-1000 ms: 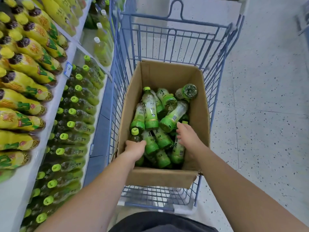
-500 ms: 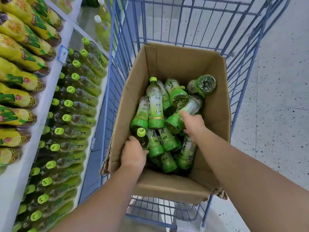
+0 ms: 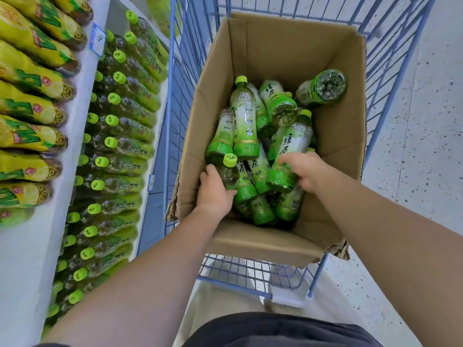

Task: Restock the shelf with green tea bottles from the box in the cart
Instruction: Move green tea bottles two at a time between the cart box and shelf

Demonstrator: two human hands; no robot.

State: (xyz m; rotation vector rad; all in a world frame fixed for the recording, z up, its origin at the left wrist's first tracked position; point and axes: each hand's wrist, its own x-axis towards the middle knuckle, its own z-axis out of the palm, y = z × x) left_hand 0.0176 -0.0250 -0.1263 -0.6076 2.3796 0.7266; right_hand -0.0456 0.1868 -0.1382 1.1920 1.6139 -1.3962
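Both hands now grip bottles — right fingers (image 3: 288,160) wrapping a green tea bottle (image 3: 288,151).

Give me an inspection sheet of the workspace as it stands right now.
Surface: cardboard box sits in blue wire cart, near flap torn.
Job's things: green tea bottles piled loose in box; lower shelf rows look nearly full.
Clutter: nothing seen.
Hands: left hand grips an upright bottle; right hand grips a lying bottle.
Cables: nothing seen.
Surroundings: yellow bottles on upper shelf; speckled floor.
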